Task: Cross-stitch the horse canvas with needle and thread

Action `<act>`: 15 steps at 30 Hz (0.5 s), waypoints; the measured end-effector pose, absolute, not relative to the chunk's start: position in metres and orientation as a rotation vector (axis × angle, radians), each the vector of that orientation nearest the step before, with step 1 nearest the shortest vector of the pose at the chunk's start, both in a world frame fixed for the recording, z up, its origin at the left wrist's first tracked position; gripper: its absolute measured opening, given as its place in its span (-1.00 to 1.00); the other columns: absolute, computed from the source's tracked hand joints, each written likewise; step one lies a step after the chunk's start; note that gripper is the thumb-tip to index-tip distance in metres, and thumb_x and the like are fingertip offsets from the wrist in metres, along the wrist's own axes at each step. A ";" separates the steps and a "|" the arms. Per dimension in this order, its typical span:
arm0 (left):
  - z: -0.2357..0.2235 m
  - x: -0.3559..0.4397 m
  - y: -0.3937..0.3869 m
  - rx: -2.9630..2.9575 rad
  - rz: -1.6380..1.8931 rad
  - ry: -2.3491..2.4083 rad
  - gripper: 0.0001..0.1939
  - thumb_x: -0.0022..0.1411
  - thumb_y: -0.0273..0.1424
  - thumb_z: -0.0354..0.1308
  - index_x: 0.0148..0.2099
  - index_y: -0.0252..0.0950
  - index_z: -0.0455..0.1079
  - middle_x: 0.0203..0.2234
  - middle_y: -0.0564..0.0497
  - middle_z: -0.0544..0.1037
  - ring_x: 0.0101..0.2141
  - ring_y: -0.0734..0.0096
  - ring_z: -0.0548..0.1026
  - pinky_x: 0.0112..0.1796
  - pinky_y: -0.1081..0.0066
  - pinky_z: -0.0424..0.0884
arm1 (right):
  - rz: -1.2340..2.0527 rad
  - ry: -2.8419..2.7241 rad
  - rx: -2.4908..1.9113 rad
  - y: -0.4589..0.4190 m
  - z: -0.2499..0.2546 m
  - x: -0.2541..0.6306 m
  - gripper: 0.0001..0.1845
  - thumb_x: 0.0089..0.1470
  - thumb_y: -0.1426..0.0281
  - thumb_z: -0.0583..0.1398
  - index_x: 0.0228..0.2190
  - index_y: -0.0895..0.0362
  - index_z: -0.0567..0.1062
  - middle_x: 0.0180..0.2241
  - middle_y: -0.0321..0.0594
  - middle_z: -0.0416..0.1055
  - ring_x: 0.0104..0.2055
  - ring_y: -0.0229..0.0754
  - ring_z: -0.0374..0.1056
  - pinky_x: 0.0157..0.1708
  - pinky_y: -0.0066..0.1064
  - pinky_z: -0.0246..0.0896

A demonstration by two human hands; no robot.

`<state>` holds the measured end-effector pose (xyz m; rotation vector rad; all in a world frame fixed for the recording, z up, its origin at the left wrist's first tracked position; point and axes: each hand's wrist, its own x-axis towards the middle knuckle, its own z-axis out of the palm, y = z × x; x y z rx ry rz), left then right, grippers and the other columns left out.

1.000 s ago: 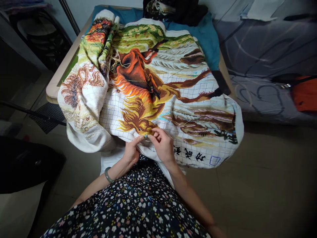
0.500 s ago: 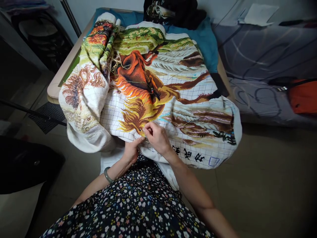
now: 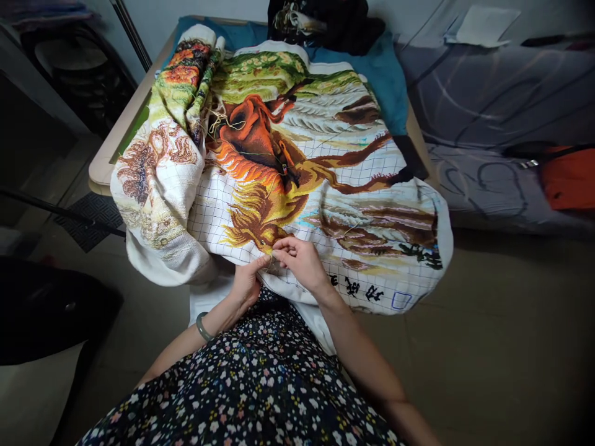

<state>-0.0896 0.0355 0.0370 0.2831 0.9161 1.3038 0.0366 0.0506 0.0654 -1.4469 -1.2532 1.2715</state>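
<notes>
A large cross-stitch cloth (image 3: 357,164) with a horse pattern, blue grid lines and black characters hangs over the table's near edge. My left hand (image 3: 246,280) grips its near edge, thumb on top and the other fingers hidden under the fabric. Just to the right, my right hand (image 3: 302,263) is closed in a pinch at the horse's head, its fingertips at the cloth near my left thumb. What sits in that pinch is too small to make out. Loose yellowish threads (image 3: 227,121) lie on the stitched horse.
The cloth's left part is folded over, showing its back side (image 3: 158,179). Beneath is a table (image 3: 105,164) with a teal cover (image 3: 388,80). A black bag (image 3: 325,25) with thread bundles lies at the back. To the right stands a grey patterned sofa (image 3: 474,124) with an orange item (image 3: 569,179).
My right hand rose slightly up and left over the horse's head, then came back down beside my left thumb. My left hand has kept its hold on the cloth.
</notes>
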 end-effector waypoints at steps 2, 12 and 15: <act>0.036 -0.091 0.036 0.289 1.291 0.922 -0.27 -0.23 -0.47 0.48 0.07 -0.24 0.43 -0.12 -0.05 0.62 0.01 0.16 0.53 0.13 0.18 0.30 | 1.274 -1.311 -1.460 0.053 0.064 0.033 -0.86 -0.08 0.32 0.25 -0.46 0.15 0.49 -0.57 -0.32 0.41 -0.58 -0.31 0.28 -0.60 -0.51 0.24; 0.036 -0.090 0.035 0.265 1.282 0.899 -0.29 -0.18 -0.46 0.46 0.10 -0.24 0.42 -0.07 -0.07 0.62 0.06 0.11 0.49 0.16 0.13 0.27 | 1.332 -0.881 -1.247 0.059 0.085 0.043 -0.64 0.09 0.02 0.12 -0.35 0.01 0.15 -0.49 -0.37 0.36 -0.63 -0.32 0.24 -0.68 -0.49 0.13; 0.035 -0.090 0.035 0.230 1.276 0.912 -0.30 -0.20 -0.46 0.46 0.08 -0.23 0.44 -0.09 -0.06 0.63 0.07 0.11 0.49 0.16 0.14 0.27 | 1.223 -0.882 -1.207 0.060 0.101 0.054 -0.63 0.13 0.01 0.10 -0.37 0.00 0.13 -0.55 -0.42 0.20 -0.65 -0.34 0.14 -0.61 -0.43 0.21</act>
